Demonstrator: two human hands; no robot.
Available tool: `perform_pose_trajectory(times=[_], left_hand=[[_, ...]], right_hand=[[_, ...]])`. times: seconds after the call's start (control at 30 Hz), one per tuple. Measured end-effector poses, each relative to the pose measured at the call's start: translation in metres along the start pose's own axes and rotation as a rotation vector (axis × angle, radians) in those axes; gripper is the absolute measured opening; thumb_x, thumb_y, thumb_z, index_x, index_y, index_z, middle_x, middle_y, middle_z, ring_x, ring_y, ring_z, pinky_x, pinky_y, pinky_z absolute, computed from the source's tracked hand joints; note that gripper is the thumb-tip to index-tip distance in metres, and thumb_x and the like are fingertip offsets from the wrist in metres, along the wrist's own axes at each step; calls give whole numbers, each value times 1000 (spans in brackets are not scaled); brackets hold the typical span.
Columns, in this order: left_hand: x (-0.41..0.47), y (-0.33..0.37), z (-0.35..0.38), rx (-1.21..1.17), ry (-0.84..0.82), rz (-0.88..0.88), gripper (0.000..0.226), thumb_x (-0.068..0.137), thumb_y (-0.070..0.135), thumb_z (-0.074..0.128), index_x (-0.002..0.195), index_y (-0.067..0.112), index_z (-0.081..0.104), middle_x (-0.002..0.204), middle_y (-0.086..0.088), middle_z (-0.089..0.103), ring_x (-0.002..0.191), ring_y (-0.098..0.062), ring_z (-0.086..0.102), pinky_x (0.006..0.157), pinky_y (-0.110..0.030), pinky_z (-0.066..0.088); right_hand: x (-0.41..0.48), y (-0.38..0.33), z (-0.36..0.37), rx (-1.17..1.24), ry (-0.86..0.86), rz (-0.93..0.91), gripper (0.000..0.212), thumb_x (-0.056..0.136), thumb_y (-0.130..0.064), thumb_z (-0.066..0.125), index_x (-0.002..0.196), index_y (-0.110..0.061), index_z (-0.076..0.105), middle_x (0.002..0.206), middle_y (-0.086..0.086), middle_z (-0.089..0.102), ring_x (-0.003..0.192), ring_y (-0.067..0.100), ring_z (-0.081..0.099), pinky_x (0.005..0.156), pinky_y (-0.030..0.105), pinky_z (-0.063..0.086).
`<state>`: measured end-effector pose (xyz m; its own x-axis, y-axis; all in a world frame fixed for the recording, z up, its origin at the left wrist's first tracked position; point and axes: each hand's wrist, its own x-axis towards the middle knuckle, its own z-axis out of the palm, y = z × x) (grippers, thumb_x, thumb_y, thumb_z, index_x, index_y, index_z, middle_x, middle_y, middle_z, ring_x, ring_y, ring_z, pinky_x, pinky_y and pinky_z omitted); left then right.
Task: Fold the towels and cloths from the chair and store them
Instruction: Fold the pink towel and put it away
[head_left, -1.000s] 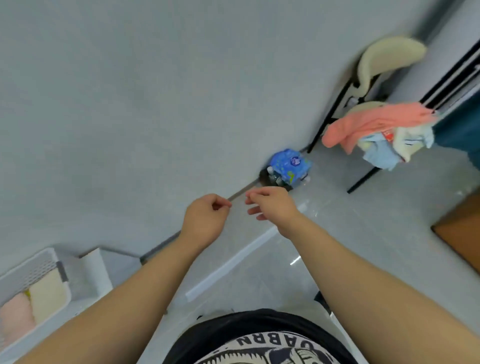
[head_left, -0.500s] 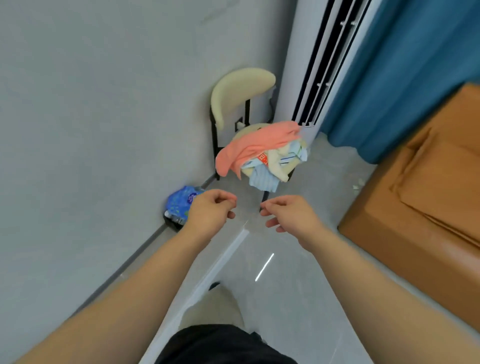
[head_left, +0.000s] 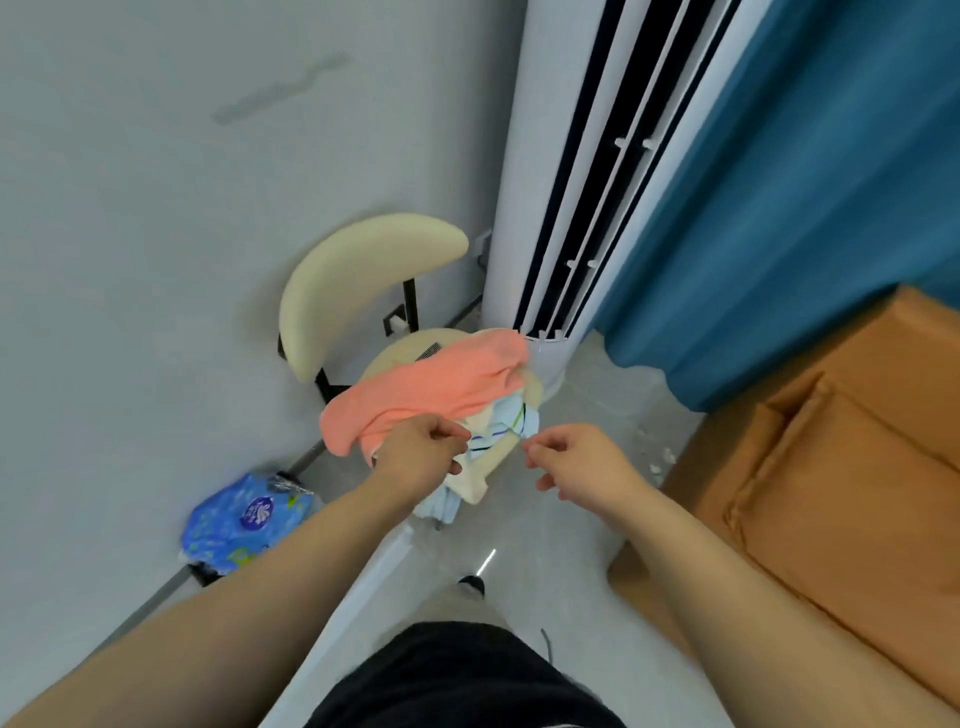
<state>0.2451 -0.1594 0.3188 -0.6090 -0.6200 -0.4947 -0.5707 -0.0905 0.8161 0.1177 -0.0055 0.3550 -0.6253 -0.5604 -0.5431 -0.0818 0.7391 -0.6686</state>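
Left hand (head_left: 420, 453): fingers curled, over front edge of cloth pile; gripping fabric or not, cannot tell. Right hand (head_left: 579, 460): fingers loosely curled, holding nothing, just right of pile, apart from it. Pile on chair (head_left: 363, 275) seat: peach towel (head_left: 431, 389) on top, striped cloth (head_left: 503, 427) under it, cream cloth (head_left: 475, 475) and pale blue cloth (head_left: 439, 508) hanging over front edge. Blue packet (head_left: 244, 525) on floor by wall, left of chair.

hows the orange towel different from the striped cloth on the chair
The orange towel is plain and lies on top; the striped cloth is pale with dark lines and mostly covered by other cloths. Both sit crumpled and unfolded on the chair.
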Motion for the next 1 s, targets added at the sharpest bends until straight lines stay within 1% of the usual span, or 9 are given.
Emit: perform_pose_trajectory(times=[0.1, 0.2, 0.3, 0.43, 0.5, 0.57, 0.7, 0.87, 1.0], left_hand=[[43, 42, 14, 2, 17, 1, 14, 89, 7, 63, 85, 17, 70, 88, 1, 71, 55, -4, 66, 60, -22, 49], [81, 70, 30, 14, 62, -6, 14, 89, 7, 63, 85, 18, 71, 87, 2, 71, 63, -12, 69, 59, -24, 48], [115, 86, 47, 1, 154, -48, 12, 89, 8, 63, 86, 17, 70, 89, 4, 70, 67, -15, 70, 56, -22, 44], [152, 84, 75, -64, 339, -165, 10, 89, 8, 64, 88, 15, 71, 87, 2, 71, 66, -15, 69, 56, -24, 46], [159, 84, 94, -113, 442, -263, 11, 88, 6, 63, 88, 13, 71, 84, 2, 70, 65, -16, 68, 59, -26, 47], [159, 81, 116, -148, 547, -342, 15, 87, 5, 61, 85, 16, 70, 79, 6, 69, 63, -17, 68, 63, -27, 47], [165, 73, 161, -180, 583, -429, 16, 88, 9, 58, 85, 20, 68, 84, 2, 70, 71, -21, 70, 70, -32, 52], [194, 32, 199, -122, 619, -386, 13, 88, 17, 59, 91, 25, 68, 88, 11, 68, 83, -19, 69, 74, -34, 55], [243, -34, 227, -67, 701, -301, 10, 88, 17, 59, 92, 24, 65, 93, 12, 68, 85, -18, 68, 74, -30, 52]], right_hand=[[56, -10, -45, -49, -4, -23, 16, 93, -19, 58, 97, -15, 73, 94, 2, 74, 79, 22, 73, 68, 29, 54], [121, -19, -76, -79, -65, -70, 14, 93, -14, 59, 93, -12, 73, 90, 0, 71, 69, 15, 68, 60, 21, 53], [191, -24, -93, -189, -167, -157, 14, 90, -15, 63, 95, -22, 74, 98, -5, 71, 85, 19, 68, 83, 35, 58], [282, -16, -103, -416, -317, -259, 23, 86, -11, 63, 106, -21, 70, 92, -5, 65, 86, 19, 64, 65, 25, 48], [318, -8, -104, -499, -413, -302, 15, 86, -13, 62, 99, -19, 68, 90, -2, 67, 89, 22, 66, 71, 29, 53], [336, -4, -107, -619, -498, -351, 7, 91, -17, 60, 88, -14, 65, 77, -1, 61, 80, 21, 61, 69, 30, 49], [365, 1, -106, -730, -598, -415, 23, 90, -37, 70, 77, -20, 61, 68, -7, 54, 67, 14, 52, 64, 29, 42], [401, 35, -66, -871, -585, -471, 20, 91, -24, 64, 80, -8, 64, 78, 8, 64, 78, 27, 61, 65, 32, 49], [442, 84, -20, -1002, -514, -610, 10, 86, -24, 67, 84, -17, 61, 90, 5, 66, 89, 30, 65, 79, 41, 57]])
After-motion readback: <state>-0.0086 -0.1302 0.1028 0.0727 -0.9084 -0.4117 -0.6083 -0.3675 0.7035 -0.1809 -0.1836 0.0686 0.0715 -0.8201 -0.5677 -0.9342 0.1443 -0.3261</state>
